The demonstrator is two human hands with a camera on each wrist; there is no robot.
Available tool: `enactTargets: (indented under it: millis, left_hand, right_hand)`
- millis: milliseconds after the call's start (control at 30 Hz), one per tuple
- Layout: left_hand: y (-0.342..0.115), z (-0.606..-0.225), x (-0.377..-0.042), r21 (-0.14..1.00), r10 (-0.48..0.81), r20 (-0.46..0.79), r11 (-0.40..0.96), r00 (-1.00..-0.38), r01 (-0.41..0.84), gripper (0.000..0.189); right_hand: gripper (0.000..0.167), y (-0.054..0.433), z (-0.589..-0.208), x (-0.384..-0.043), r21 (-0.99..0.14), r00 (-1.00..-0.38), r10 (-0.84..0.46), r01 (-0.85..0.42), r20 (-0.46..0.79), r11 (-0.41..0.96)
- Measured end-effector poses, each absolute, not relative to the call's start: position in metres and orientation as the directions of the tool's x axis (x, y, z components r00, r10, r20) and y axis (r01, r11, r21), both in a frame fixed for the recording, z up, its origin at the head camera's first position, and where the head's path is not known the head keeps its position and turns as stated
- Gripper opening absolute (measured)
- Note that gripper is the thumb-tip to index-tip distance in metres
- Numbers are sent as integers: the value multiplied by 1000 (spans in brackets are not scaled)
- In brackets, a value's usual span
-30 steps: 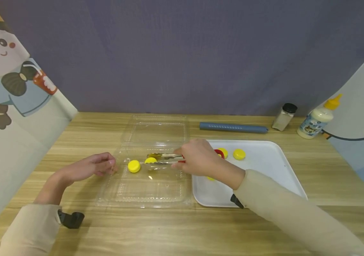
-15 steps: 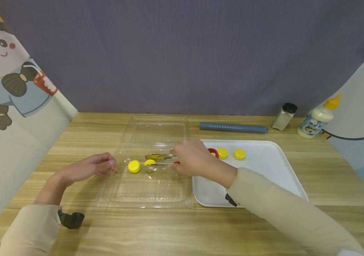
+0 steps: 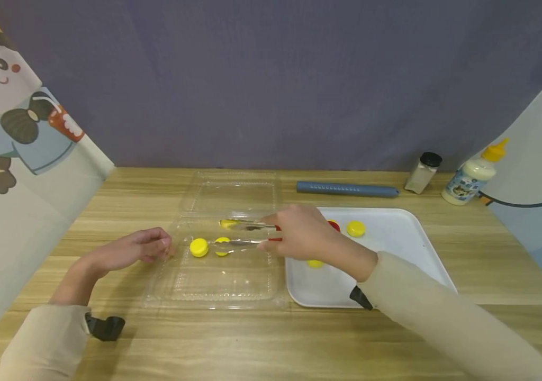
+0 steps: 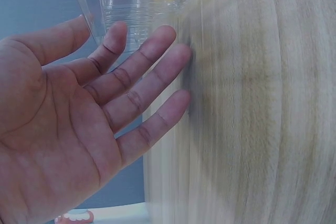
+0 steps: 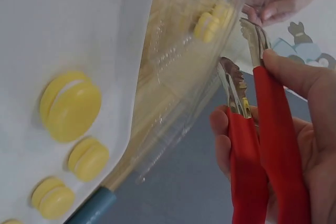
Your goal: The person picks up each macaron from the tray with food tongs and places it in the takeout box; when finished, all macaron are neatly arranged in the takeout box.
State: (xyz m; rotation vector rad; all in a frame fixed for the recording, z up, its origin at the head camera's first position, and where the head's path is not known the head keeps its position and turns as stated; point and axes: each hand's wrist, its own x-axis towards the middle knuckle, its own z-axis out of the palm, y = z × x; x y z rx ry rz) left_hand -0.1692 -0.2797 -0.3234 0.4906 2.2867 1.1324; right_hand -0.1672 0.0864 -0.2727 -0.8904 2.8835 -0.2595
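Note:
My right hand (image 3: 301, 230) grips red-handled metal tongs (image 5: 270, 145) over the clear plastic clamshell container (image 3: 223, 286). The tongs' arms stand spread, with no macaron clamped between them in the right wrist view. Two yellow macarons sit side by side in the container: the left macaron (image 3: 199, 247) and the right macaron (image 3: 222, 246), which the lower tong arm partly covers. At the container's left edge, my left hand (image 4: 79, 103) pinches the rim between thumb and index finger, its other fingers loosely extended.
Right of the container lies a white tray (image 3: 395, 264) with several yellow macarons (image 5: 71, 106), some hidden behind the right hand. Behind it are a blue rod-like thing (image 3: 347, 189), a black-lidded jar (image 3: 423, 173) and a yellow-nozzled squeeze bottle (image 3: 471, 177). The container's lid (image 3: 235, 193) lies folded back.
The tongs have spread apart and let go of the right macaron, which stays beside the left one. My right hand has shifted slightly right; the left hand keeps its place.

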Motion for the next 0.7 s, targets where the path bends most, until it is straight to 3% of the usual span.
enactTargets:
  millis: [700]
  left_hand:
    - [-278, -323, -169, 792, 514, -321, 607, -796, 72, 31]
  right_hand:
    - [49, 181, -264, -144, -305, -856, -511, -508, 77, 806]
